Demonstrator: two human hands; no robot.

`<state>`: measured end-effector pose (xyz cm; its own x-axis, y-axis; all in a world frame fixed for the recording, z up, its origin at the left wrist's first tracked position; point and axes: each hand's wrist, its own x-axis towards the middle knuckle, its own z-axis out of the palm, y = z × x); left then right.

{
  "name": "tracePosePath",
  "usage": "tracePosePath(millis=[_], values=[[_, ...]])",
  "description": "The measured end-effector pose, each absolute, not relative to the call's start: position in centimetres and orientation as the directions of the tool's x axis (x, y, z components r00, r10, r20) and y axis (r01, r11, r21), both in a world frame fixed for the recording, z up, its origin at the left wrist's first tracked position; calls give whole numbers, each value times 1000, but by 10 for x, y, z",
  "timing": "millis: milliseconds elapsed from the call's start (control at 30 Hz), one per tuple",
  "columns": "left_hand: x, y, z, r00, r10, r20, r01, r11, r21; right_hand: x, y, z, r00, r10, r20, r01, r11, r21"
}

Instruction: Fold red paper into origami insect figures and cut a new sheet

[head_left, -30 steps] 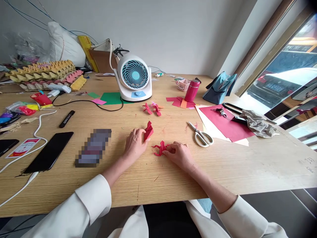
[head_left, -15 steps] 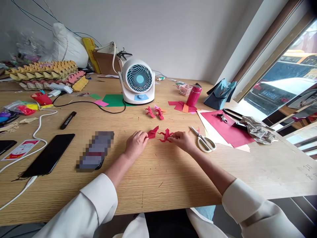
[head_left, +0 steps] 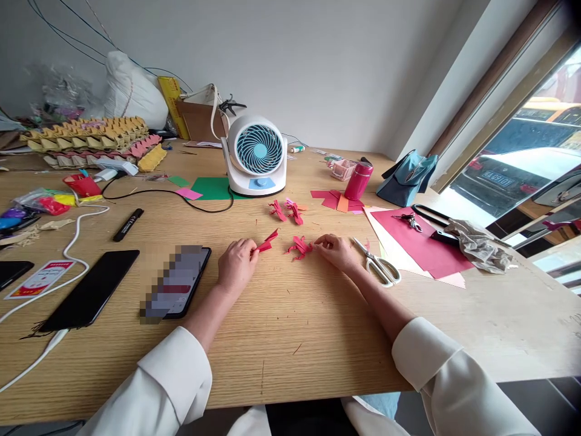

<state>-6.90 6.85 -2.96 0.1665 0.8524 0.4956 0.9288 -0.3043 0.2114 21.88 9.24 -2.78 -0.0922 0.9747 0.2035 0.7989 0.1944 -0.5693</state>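
Observation:
My left hand (head_left: 236,265) is closed on a small piece of folded red paper (head_left: 267,242), which sticks out to the right of the fingertips. My right hand (head_left: 333,250) pinches the right edge of a red origami figure (head_left: 299,247) with thin, spread limbs, which rests on the table. Behind it lie two similar origami figures (head_left: 277,211) in red. White-handled scissors (head_left: 381,266) lie just right of my right hand, blades pointing away.
A white fan (head_left: 256,157) stands at the back on green paper (head_left: 206,188). Left are two phones (head_left: 93,290) and a black marker (head_left: 128,224). On the right are a pink bottle (head_left: 358,180), a blue bag (head_left: 405,181) and red paper sheets (head_left: 426,248) with keys.
My left hand has drawn left with the folded paper, tilting it. The right hand has shifted slightly right, and more of the origami figure shows. The whole view has moved slightly.

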Motion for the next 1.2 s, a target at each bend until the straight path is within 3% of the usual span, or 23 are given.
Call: tracePosePath(millis=[233, 567, 667, 733, 800, 900, 1033, 1100, 1200], values=[[-71, 65, -28, 109, 835, 539, 902, -311, 300, 203, 78, -32, -248, 916, 314, 803, 376, -463], [-73, 63, -23, 60, 836, 545, 894, -288, 343, 169, 82, -31, -157, 919, 363, 839, 318, -442], [-70, 60, -19, 29, 842, 539, 856, -299, 421, 178, 76, -27, -113, 916, 385, 825, 302, -477], [-65, 57, -18, -18, 863, 504, 778, -305, 549, 184, 68, -27, -78, 917, 391, 799, 292, -526], [-57, 54, -20, -52, 917, 396, 602, -288, 745, 185, 58, -28, -61, 941, 333, 661, 288, -693], [-44, 46, -25, 32, 989, 144, 156, -147, 977, 176, 45, -30, -154, 974, 169, 283, 207, -936], [-29, 32, -24, 174, 985, -13, -29, 19, 999, 159, 32, -26, -248, 965, 86, -20, 83, -996], [-26, 26, -22, 263, 960, -95, -120, 131, 984, 155, 28, -23, -258, 964, 66, -64, 51, -997], [-24, 22, -18, 353, 930, -102, -148, 163, 975, 153, 25, -22, -280, 959, 37, -67, 19, -998]])
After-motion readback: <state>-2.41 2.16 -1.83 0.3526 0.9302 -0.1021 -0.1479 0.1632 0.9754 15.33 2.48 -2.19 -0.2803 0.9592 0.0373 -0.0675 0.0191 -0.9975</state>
